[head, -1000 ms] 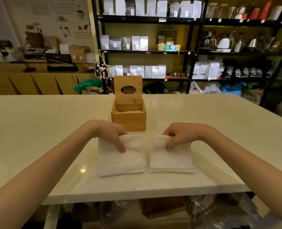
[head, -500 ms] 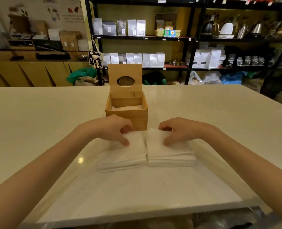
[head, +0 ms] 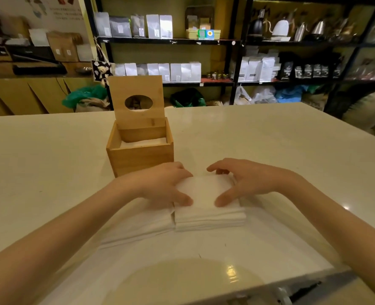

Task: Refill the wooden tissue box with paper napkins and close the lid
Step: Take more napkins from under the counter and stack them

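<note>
Hands' fingers clamp napkin stack (head: 208,214) on cream table (head: 270,150); stocked shelves (head: 171,40) behind.

A coffee shop: black metal shelves (head: 169,41) carry rows of white and dark coffee bags (head: 159,26), kettles (head: 280,27) and small jars (head: 215,75), with sacks (head: 368,111) on the floor behind a pale bench (head: 270,137).

Your two bare forearms reach in from the lower corners, with no sleeves, watch, rings or gloves showing on them. Your bare left hand (head: 160,186) and bare right hand (head: 246,181) have short, plain, unpainted nails.
</note>
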